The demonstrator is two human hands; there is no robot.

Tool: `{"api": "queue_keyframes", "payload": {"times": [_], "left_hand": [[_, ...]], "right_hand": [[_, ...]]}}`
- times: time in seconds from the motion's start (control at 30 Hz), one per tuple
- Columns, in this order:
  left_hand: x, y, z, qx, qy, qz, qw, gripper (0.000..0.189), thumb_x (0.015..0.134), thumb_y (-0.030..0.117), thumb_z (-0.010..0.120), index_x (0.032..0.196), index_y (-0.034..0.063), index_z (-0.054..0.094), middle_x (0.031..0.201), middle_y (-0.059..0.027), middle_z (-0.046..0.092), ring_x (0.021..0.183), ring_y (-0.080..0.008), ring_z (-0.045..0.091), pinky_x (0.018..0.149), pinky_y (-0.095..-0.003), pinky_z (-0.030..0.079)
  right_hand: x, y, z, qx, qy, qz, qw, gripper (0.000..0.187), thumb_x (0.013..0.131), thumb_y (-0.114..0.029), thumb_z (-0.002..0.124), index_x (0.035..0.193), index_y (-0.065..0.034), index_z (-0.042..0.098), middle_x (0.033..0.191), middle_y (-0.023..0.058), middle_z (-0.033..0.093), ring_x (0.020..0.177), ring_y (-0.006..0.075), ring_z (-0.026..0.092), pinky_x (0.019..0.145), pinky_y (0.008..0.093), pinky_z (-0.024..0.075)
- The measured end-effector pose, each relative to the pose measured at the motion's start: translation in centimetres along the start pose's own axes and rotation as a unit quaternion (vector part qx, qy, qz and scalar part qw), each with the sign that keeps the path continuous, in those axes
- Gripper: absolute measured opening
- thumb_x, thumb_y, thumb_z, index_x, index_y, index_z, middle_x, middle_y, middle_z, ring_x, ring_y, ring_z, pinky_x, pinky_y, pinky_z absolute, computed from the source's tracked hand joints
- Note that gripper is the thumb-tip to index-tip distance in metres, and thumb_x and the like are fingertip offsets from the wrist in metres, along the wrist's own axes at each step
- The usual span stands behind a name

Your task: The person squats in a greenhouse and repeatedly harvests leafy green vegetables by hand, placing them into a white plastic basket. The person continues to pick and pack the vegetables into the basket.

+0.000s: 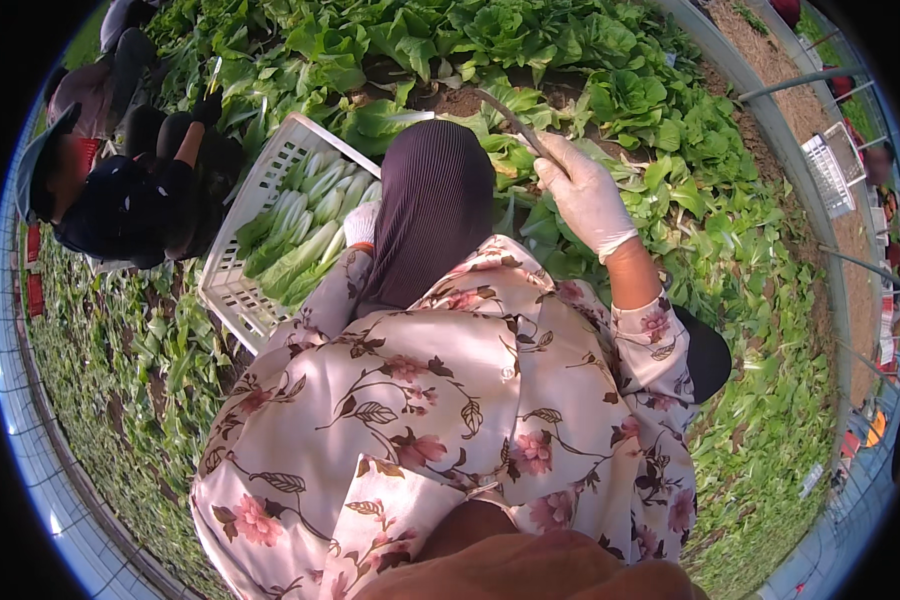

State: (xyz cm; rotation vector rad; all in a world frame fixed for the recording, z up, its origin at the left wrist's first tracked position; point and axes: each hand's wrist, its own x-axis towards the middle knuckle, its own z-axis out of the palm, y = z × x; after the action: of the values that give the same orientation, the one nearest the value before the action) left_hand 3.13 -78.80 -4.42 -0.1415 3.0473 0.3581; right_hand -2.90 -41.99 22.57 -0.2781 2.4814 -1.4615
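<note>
My right hand (581, 191), in a thin whitish glove, grips a knife (521, 127) with a narrow, dark, slightly curved blade pointing up and left over the leafy greens. A white knit glove covers my left hand (361, 225), which is at the right side of a white plastic crate (236, 202). My raised knee in dark ribbed cloth (439, 195) hides part of that hand, so its fingers cannot be made out. Inside the crate lie trimmed leafy greens (300, 232) with pale stalks, laid in rows. One cut leaf (390, 127) lies just beyond the crate's corner.
Uncut leafy plants (487, 34) grow ahead, with bare soil (450, 101) before them. Close on the left crouches a co-worker (135, 195) in dark clothes. A metal rail (802, 82) and white crates (832, 169) stand at the right by a path.
</note>
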Motion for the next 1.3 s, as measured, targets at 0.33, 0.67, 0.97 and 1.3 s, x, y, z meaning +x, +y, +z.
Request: {"api": "queue_keyframes", "payload": {"times": [0.33, 0.67, 0.97, 1.3], "left_hand": [[-1.7, 3.2, -4.6, -0.079, 0.020, 0.012, 0.997, 0.033, 0.100, 0.035, 0.053, 0.094, 0.0108, 0.075, 0.086, -0.0126, 0.075, 0.080, -0.0331, 0.073, 0.067, -0.0459, 0.057], [15.3, 24.1, 1.6, -0.116, -0.096, 0.091, 0.984, 0.029, 0.099, 0.034, 0.055, 0.097, 0.0107, 0.072, 0.086, -0.0117, 0.073, 0.077, -0.0315, 0.070, 0.065, -0.0447, 0.055], [21.7, 27.3, 8.9, -0.092, -0.172, 0.016, 0.981, 0.027, 0.099, 0.033, 0.056, 0.099, 0.0106, 0.070, 0.085, -0.0109, 0.072, 0.074, -0.0300, 0.068, 0.063, -0.0436, 0.054], [5.1, 13.1, -2.7, -0.299, -0.112, -0.361, 0.876, 0.024, 0.099, 0.032, 0.058, 0.101, 0.0105, 0.068, 0.085, -0.0100, 0.070, 0.071, -0.0283, 0.065, 0.061, -0.0423, 0.052]], "right_hand": [[-18.2, 33.6, 9.3, -0.183, -0.205, 0.368, 0.888, 0.049, 0.100, -0.042, 0.062, 0.133, -0.0067, 0.065, 0.114, 0.0135, 0.075, 0.098, 0.0281, 0.071, 0.088, 0.0391, 0.0539], [-30.6, 30.4, -5.5, -0.170, -0.118, 0.541, 0.816, 0.050, 0.099, -0.043, 0.062, 0.133, -0.0062, 0.065, 0.114, 0.0152, 0.075, 0.100, 0.0299, 0.071, 0.089, 0.0395, 0.0535], [-33.2, 25.3, -16.6, -0.137, -0.135, 0.645, 0.740, 0.050, 0.099, -0.043, 0.061, 0.133, -0.0057, 0.065, 0.115, 0.0168, 0.074, 0.101, 0.0315, 0.070, 0.090, 0.0399, 0.0531], [-25.1, 18.7, -24.0, -0.147, -0.128, 0.659, 0.727, 0.051, 0.099, -0.044, 0.061, 0.132, -0.0052, 0.065, 0.115, 0.0185, 0.074, 0.103, 0.0334, 0.070, 0.091, 0.0403, 0.0527]]}}
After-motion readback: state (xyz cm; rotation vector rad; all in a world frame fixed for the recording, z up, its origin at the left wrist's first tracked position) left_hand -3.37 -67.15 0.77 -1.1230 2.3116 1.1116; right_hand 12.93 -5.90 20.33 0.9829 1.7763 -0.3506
